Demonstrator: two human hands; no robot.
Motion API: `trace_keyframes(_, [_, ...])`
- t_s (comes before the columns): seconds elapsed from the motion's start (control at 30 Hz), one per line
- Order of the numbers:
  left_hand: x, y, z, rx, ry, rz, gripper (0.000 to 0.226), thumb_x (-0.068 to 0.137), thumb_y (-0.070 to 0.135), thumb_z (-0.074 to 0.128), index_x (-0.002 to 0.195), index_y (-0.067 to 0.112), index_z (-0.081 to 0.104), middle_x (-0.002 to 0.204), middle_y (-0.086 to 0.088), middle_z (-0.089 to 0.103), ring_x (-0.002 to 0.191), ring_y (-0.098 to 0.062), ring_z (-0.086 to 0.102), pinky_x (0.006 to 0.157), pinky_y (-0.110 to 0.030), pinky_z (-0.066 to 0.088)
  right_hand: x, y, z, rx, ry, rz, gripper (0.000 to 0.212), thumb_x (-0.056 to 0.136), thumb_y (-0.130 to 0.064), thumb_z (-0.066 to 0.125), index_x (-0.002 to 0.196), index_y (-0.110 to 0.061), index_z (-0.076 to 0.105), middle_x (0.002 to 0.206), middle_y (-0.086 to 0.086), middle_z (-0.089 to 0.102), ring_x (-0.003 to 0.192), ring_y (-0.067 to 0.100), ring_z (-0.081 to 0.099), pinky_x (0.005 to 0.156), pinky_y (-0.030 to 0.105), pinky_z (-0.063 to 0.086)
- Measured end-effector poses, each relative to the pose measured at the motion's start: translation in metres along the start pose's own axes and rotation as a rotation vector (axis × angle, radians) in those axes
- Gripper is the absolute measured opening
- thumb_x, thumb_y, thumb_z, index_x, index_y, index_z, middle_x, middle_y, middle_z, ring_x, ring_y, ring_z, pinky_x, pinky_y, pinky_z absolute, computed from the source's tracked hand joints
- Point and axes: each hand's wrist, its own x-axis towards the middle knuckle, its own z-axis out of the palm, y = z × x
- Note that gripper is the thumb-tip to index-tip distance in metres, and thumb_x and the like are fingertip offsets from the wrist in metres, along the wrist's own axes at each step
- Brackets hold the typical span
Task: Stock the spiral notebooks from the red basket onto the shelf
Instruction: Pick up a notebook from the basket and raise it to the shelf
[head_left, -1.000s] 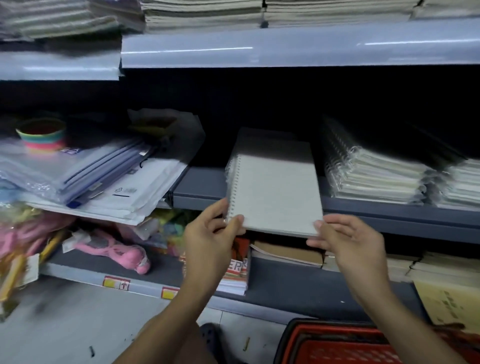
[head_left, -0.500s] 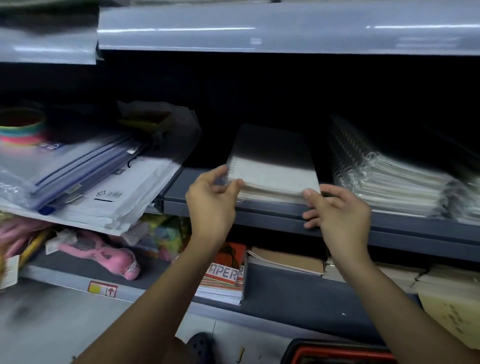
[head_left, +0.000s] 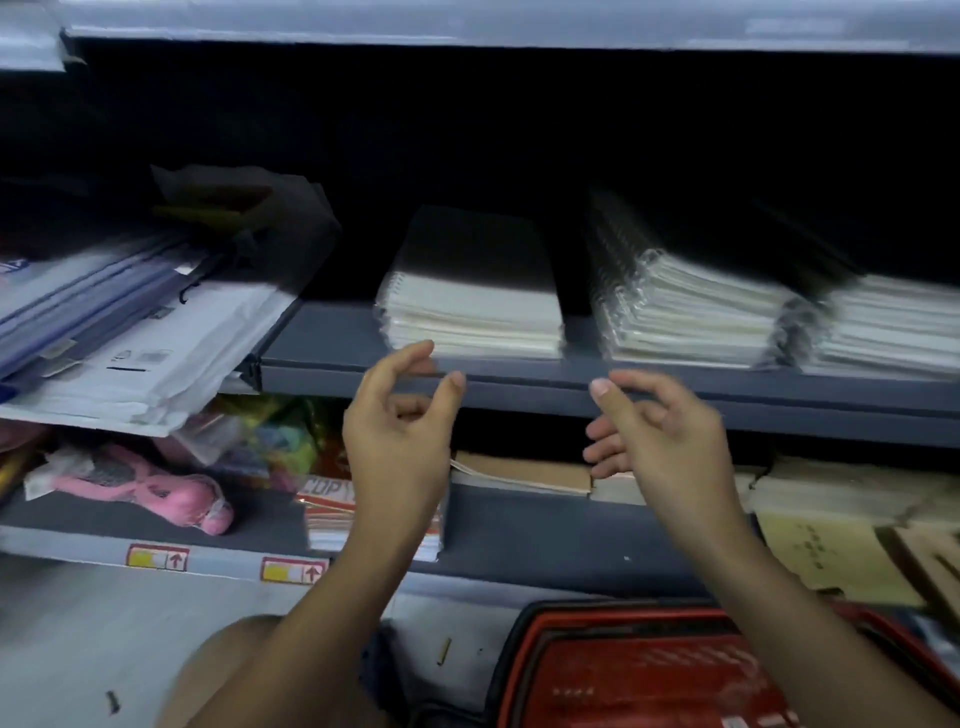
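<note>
Both hands are empty right now. The left hand (head_left: 397, 431) and right hand (head_left: 657, 441) hang in front of the grey shelf (head_left: 332, 358) edge, fingers loosely curled and holding nothing, neither one touching the stack. The stack of spiral notebooks (head_left: 475, 312) sits flat on that shelf, spirals on the left, its front edge just back from the lip and right above the left hand's fingertips. Beside it on the right there's another stack of wrapped notebooks (head_left: 691, 317), with a gap between the two. The red basket (head_left: 649, 670) is down on the floor under the right forearm; can't tell what's in it, too blurry. Off to the left a heap of plastic folders (head_left: 119, 332) slumps over its shelf, and a pink toy (head_left: 156, 491) lies on the lower level.
</note>
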Motion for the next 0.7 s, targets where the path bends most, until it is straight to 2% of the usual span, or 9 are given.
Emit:
trace_keyframes(0.07, [-0.034,-0.005,0.013,-0.065,-0.091,-0.141,0.022,0.087,0.020,0.077,0.107,0.024,0.071,0.098,-0.002,0.073,0.068,-0.024,0.063,0.061,-0.029,0.054,-0.022,0.013,-0.030,-0.060,-0.043,0.062,0.015,0.093,-0.025,0.070,0.103,-0.013,0.069,0.067,0.012,0.071,0.055,0.027,0.066,0.051,0.035,0.055])
trace_keyframes(0.17, [-0.090,-0.021,0.035,-0.153,-0.276,-0.447,0.018,0.088,0.004,0.072,0.106,0.007,0.069,0.084,-0.010,0.067,0.056,-0.014,0.056,0.052,-0.023,0.052,-0.064,0.042,-0.080,-0.191,-0.095,0.166,0.008,0.094,-0.022,0.068,0.092,-0.014,0.070,0.064,0.009,0.068,0.053,0.021,0.064,0.050,0.034,0.054])
trace_keyframes(0.23, [-0.125,-0.035,0.046,-0.157,-0.423,-0.662,0.015,0.089,0.000,0.068,0.104,0.004,0.068,0.077,-0.010,0.064,0.061,-0.017,0.057,0.052,-0.023,0.052,-0.094,0.065,-0.110,-0.302,-0.138,0.261,0.010,0.095,-0.021,0.066,0.091,-0.013,0.071,0.070,0.013,0.070,0.053,0.018,0.064,0.050,0.031,0.055])
trace_keyframes(0.3, [-0.153,-0.057,0.051,-0.070,-0.544,-0.768,0.012,0.090,-0.001,0.067,0.098,0.007,0.069,0.076,-0.008,0.066,0.062,-0.017,0.058,0.052,-0.023,0.054,-0.120,0.094,-0.136,-0.380,-0.182,0.365,0.014,0.095,-0.021,0.065,0.089,-0.010,0.071,0.074,0.020,0.070,0.055,0.018,0.064,0.054,0.034,0.055])
trace_keyframes(0.4, [-0.187,-0.097,0.051,0.248,-0.668,-0.726,0.014,0.091,0.001,0.065,0.095,0.014,0.071,0.085,-0.005,0.070,0.062,-0.015,0.060,0.064,-0.026,0.054,-0.153,0.132,-0.165,-0.442,-0.207,0.526,0.023,0.095,-0.023,0.065,0.088,-0.002,0.071,0.080,0.025,0.071,0.060,0.020,0.064,0.059,0.034,0.056])
trace_keyframes(0.5, [-0.209,-0.126,0.053,0.551,-0.813,-0.690,0.017,0.090,0.010,0.064,0.104,0.016,0.072,0.111,-0.005,0.073,0.096,-0.021,0.069,0.086,-0.024,0.051,-0.166,0.160,-0.177,-0.631,-0.306,0.531,0.026,0.093,-0.035,0.066,0.072,-0.019,0.067,0.068,0.001,0.070,0.068,0.011,0.066,0.067,0.023,0.050])
trace_keyframes(0.57, [-0.215,-0.140,0.057,0.678,-0.946,-0.689,0.019,0.090,0.016,0.062,0.106,0.022,0.069,0.123,-0.003,0.068,0.112,-0.020,0.064,0.095,-0.023,0.050,-0.167,0.169,-0.175,-0.811,-0.422,0.513,0.031,0.093,-0.046,0.063,0.072,-0.023,0.063,0.069,-0.011,0.066,0.074,0.007,0.063,0.067,0.017,0.044])
trace_keyframes(0.63, [-0.219,-0.149,0.060,0.761,-1.042,-0.677,0.017,0.090,0.017,0.060,0.103,0.026,0.067,0.121,-0.001,0.068,0.108,-0.018,0.064,0.095,-0.026,0.052,-0.170,0.185,-0.172,-0.867,-0.487,0.563,0.037,0.092,-0.053,0.059,0.074,-0.021,0.062,0.068,-0.009,0.064,0.072,0.012,0.064,0.066,0.026,0.043])
trace_keyframes(0.7, [-0.221,-0.158,0.061,0.852,-1.107,-0.645,0.018,0.090,0.019,0.058,0.104,0.027,0.067,0.118,0.001,0.068,0.107,-0.017,0.064,0.096,-0.028,0.052,-0.174,0.198,-0.173,-0.901,-0.538,0.635,0.043,0.093,-0.056,0.057,0.070,-0.020,0.060,0.068,-0.005,0.064,0.074,0.016,0.067,0.065,0.025,0.040])
